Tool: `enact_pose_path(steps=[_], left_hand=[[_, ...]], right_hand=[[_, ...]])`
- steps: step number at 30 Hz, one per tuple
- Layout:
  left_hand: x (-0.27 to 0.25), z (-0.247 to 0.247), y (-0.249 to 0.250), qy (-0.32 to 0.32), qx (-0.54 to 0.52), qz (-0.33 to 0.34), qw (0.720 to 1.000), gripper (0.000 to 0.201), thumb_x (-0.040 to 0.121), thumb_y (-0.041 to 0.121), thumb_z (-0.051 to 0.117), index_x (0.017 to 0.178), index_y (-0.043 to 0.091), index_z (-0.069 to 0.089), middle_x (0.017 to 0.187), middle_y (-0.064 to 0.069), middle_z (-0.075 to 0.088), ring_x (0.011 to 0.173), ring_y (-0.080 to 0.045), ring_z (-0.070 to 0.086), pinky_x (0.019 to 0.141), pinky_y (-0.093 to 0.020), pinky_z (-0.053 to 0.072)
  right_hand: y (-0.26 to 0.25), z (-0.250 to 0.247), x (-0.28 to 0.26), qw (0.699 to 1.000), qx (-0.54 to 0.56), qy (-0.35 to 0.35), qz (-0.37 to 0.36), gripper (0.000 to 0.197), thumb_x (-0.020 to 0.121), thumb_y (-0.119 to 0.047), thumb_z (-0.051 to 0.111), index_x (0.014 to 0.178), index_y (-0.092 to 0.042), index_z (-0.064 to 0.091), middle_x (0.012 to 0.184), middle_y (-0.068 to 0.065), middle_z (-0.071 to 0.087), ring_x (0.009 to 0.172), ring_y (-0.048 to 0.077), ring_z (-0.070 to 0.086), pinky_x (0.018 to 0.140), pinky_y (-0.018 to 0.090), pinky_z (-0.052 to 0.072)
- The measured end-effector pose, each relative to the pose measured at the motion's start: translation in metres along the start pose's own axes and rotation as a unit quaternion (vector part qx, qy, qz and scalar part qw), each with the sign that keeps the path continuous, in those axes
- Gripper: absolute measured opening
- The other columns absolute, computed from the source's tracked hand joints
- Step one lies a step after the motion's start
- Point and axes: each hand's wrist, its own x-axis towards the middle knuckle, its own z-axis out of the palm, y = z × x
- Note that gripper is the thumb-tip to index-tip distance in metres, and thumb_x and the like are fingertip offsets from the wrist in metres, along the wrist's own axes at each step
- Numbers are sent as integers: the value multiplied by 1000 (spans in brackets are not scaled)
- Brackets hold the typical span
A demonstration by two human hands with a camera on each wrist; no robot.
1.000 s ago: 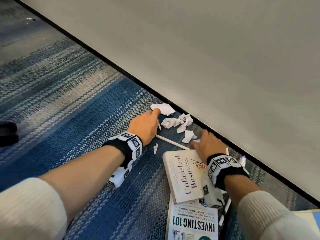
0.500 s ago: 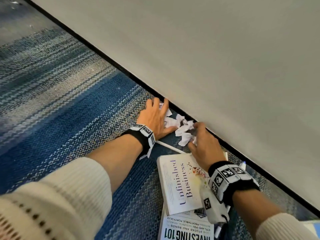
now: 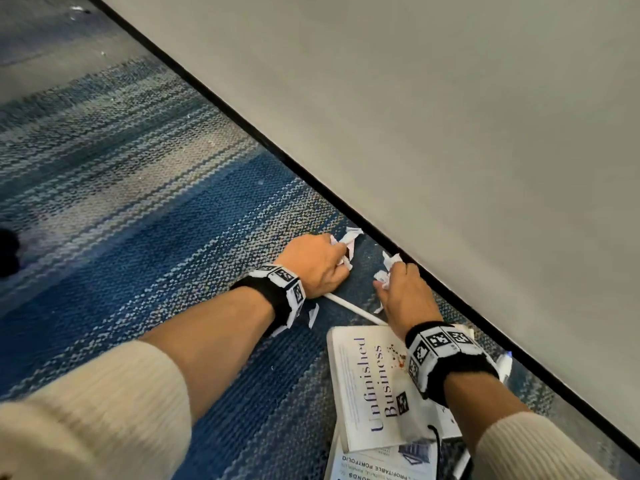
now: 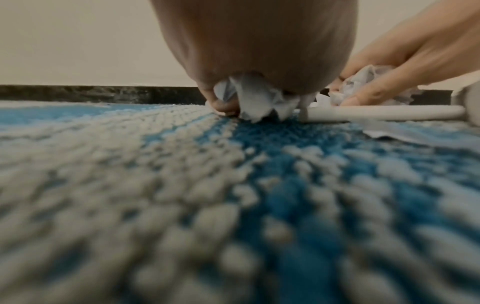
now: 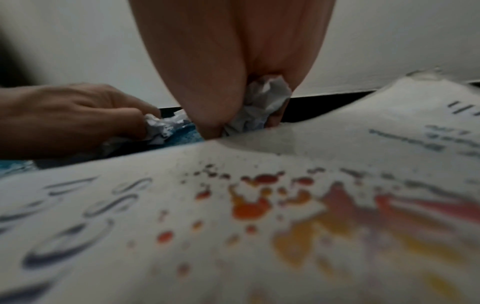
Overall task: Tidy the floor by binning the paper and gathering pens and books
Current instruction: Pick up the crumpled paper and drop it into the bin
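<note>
On the blue carpet by the wall, my left hand grips crumpled white paper scraps, which bulge under the palm in the left wrist view. My right hand grips more crumpled paper, seen between palm and fingers in the right wrist view. A white pen lies on the carpet between the wrists. The white book "Unfinished Business" lies under my right wrist, on top of a second book.
A grey wall with a black skirting runs diagonally right behind the hands. Small paper bits lie by the left wrist and beside the right hand. Another pen lies near the skirting. Open carpet stretches left.
Both hands have curled from flat and spread into fists round the scraps. The loose heap between them is gone from the carpet, now gathered into the two hands.
</note>
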Motion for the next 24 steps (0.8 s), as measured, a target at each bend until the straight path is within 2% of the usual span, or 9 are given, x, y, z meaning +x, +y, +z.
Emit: enact_pose_path(steps=[3,5,7,10,12,15,18,20,24], left_hand=[[-7,-4,-4,20,-55,-64,996,34,91,40,41,87,12,61,82,-7,49,80,-31,60,68,-35,46],[-9,-5,-8,49,-77,-91,992,31,90,38,43,87,12,59,87,-4,44,76,-28,57,66,-35,45],[-10,-3,-9,87,-86,-97,988,25,91,34,43,96,12,53,96,-6,44,78,-26,53,64,-36,45],[-7,6,-6,105,-39,-82,990,33,90,23,47,123,17,45,114,-12,42,97,-28,45,67,-40,50],[-7,10,-1,89,19,-60,994,40,92,21,47,131,23,42,122,-15,39,104,-32,41,70,-44,52],[-13,11,7,70,86,-51,993,39,94,45,42,126,22,43,123,-15,40,106,-32,40,76,-47,48],[-17,11,15,64,122,-86,987,59,88,69,33,119,21,46,119,-16,43,110,-36,42,85,-55,39],[-17,13,17,78,105,-118,984,51,91,64,36,114,19,47,115,-16,44,105,-36,44,78,-51,42],[-12,10,11,71,72,-110,989,30,99,41,41,112,15,48,109,-14,44,98,-33,45,59,-37,51]], right_hand=[[1,-7,-5,1000,-3,4,6,27,93,-25,53,108,-4,51,107,16,55,96,32,54,74,34,37],[1,-12,-8,999,23,41,4,23,90,-24,57,102,-5,51,102,14,55,87,29,50,71,30,31],[0,-15,-11,995,68,77,-2,24,87,-19,63,103,-8,49,105,12,52,82,24,47,71,30,35],[-1,-15,-12,992,86,93,-23,47,82,-8,66,124,-14,44,118,9,45,87,31,58,77,39,50],[-1,-9,-9,996,39,57,-48,65,82,-4,63,140,-19,38,128,8,42,94,31,60,81,38,49],[1,0,-2,997,8,40,-62,64,83,-2,61,142,-14,38,130,8,43,101,29,57,83,37,47],[0,2,2,998,22,50,-14,39,87,-9,61,124,-8,48,119,14,47,98,35,57,81,40,45],[1,2,2,999,19,33,14,28,92,-15,56,118,-8,48,115,16,50,98,37,56,80,39,43],[-2,-6,-4,1000,-13,5,2,27,96,-30,49,112,-8,56,109,15,59,99,35,57,76,36,42]])
